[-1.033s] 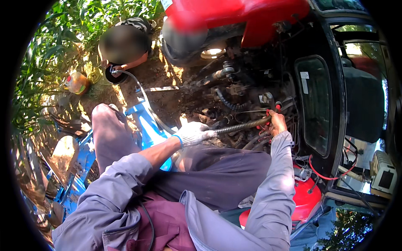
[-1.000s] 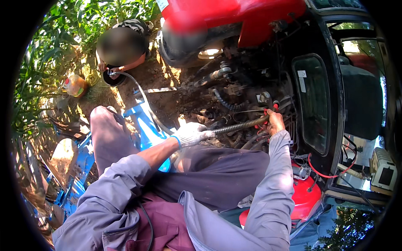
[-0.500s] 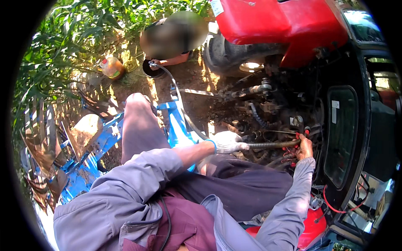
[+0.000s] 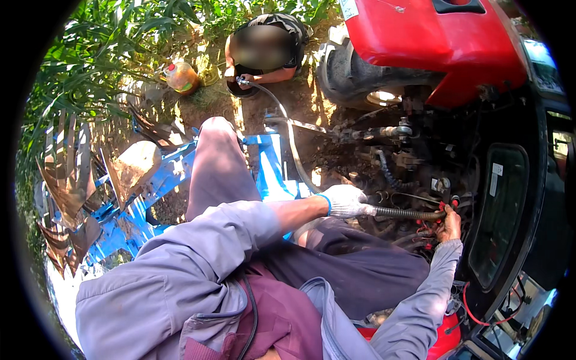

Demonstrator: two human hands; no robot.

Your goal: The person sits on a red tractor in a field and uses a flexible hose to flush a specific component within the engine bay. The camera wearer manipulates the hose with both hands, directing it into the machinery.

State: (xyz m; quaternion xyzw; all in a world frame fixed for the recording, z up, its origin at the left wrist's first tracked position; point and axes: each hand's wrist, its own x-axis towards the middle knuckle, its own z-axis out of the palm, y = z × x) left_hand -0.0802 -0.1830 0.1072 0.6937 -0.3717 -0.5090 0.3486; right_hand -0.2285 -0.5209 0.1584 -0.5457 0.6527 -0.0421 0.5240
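A spring-wrapped hose [image 4: 408,213] runs across the rear of a red tractor. My left hand [image 4: 348,201], in a white knit glove with a blue cuff, is closed round it. At its right end my bare right hand [image 4: 450,227] grips the hose beside red-capped couplings [image 4: 454,200]; its fingertips are partly hidden. From my left hand the hose's other length [image 4: 294,150] curves up to a metal end, held by another person's hand [image 4: 247,80] over a dark bucket [image 4: 238,91].
The tractor's red fender [image 4: 444,48] and big tyre [image 4: 354,72] stand at the upper right, its cab window [image 4: 498,210] at the right. A blue implement frame [image 4: 270,162] with rusty blades [image 4: 66,198] extends left. A jug [image 4: 181,78] sits near corn plants [image 4: 90,66].
The whole view has shifted, so the scene lies further right and slightly lower. Both my hands keep their grip on the hose. More of the other person's arms now shows.
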